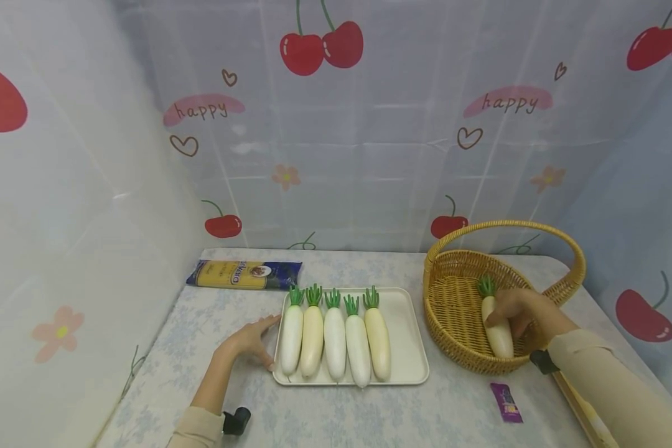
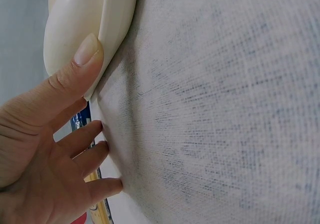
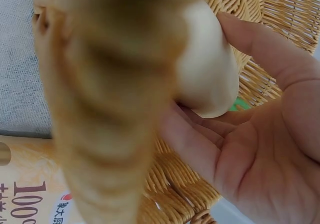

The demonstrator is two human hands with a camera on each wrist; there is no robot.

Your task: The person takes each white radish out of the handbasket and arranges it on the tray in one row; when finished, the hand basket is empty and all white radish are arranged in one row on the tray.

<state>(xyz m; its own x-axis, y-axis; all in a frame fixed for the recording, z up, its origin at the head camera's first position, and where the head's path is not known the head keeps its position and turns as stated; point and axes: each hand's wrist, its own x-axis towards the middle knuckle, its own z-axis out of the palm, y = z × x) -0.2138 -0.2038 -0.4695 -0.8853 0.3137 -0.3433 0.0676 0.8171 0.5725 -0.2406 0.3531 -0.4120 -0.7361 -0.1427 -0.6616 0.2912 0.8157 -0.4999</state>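
Note:
Inside the wicker basket (image 1: 453, 311) on the right, my right hand (image 1: 523, 311) grips a white radish (image 1: 500, 339) with green stem stubs, thumb on one side and fingers on the other. The right wrist view shows the radish (image 3: 212, 64) between thumb and fingers, partly hidden by the blurred basket rim (image 3: 110, 109). Several radishes (image 1: 312, 339), white and cream, lie side by side on a white tray (image 1: 409, 336), stems toward the back. My left hand (image 1: 249, 342) is at the tray's left edge, fingers spread; in the left wrist view its thumb (image 2: 87, 54) touches the tray rim.
A blue and yellow pasta packet (image 1: 243, 275) lies behind the tray at the left. In front of the basket is a small purple packet (image 1: 506, 402). A yellowish package (image 1: 585, 410) lies partly under the right forearm. Printed curtains surround the table.

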